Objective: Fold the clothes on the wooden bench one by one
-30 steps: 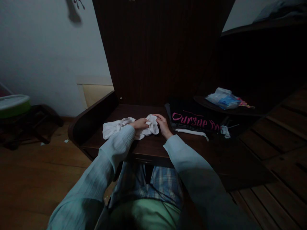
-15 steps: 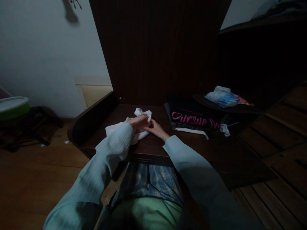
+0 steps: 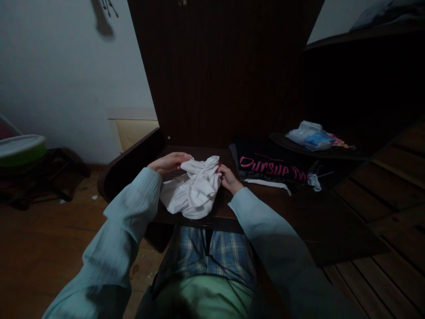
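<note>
A crumpled white garment (image 3: pixel 195 188), its exact kind unclear, lies bunched on the dark wooden desktop (image 3: pixel 265 204) close to the front edge. My left hand (image 3: pixel 171 163) pinches its upper left side, fingers pointing right. On the upper right side my right hand (image 3: pixel 229 178) grips the gathered cloth between thumb and fingers. The fabric is twisted and raised between both hands, and its lower part spreads toward me. To the right of my right hand rests a folded black garment (image 3: pixel 265 155) with pink lettering.
A white strip of cloth (image 3: pixel 267 182) sticks out under the black garment. On a dark curved shelf (image 3: pixel 295 148) at right sits a clear plastic bag (image 3: pixel 310 136). A raised side board (image 3: pixel 133 150) bounds the desktop at left. A green tub (image 3: pixel 23 148) stands far left.
My left hand has moved left, away from my right hand. The white garment is now more spread out and reaches nearer to the front edge. My right hand has shifted slightly right.
</note>
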Demonstrator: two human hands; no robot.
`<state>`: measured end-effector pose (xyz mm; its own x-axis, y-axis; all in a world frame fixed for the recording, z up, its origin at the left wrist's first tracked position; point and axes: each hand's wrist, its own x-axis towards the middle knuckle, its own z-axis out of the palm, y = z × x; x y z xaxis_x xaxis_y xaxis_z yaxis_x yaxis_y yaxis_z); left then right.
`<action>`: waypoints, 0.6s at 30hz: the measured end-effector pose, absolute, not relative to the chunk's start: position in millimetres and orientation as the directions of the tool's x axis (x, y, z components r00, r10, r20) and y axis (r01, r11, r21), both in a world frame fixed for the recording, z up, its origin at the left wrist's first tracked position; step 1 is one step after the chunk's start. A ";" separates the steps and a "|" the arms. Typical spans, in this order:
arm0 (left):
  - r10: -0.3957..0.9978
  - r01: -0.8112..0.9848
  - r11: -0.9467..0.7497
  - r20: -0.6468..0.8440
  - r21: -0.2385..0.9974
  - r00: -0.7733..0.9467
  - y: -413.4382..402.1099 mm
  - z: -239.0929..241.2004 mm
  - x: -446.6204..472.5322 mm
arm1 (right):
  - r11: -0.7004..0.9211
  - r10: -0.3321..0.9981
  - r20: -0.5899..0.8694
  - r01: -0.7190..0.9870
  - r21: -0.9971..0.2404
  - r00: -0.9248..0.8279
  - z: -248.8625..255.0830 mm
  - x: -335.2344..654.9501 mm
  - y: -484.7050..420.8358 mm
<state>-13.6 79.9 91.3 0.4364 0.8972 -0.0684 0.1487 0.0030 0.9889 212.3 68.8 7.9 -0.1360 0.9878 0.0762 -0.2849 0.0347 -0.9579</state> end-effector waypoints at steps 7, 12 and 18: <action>0.994 -0.108 -0.106 0.104 0.988 -0.023 99.0 52.4 -8.2 | 0.144 0.987 0.119 -0.281 -0.949 0.104 -1.2 215.1 81.4; 0.993 0.327 0.016 0.024 0.945 -0.119 98.9 27.6 -19.5 | 0.049 0.988 0.042 -0.045 -0.998 0.151 -6.4 219.8 77.4; 0.977 0.678 -0.158 0.015 0.718 0.212 86.8 25.2 -30.1 | 0.228 0.973 0.214 0.477 -0.849 -0.083 -6.7 214.1 71.0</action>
<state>-30.1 86.8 25.2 0.2115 0.9773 0.0150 0.6781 -0.1578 0.7178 214.1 71.0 -6.7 -0.0834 0.9733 0.2141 0.4768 0.2276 -0.8490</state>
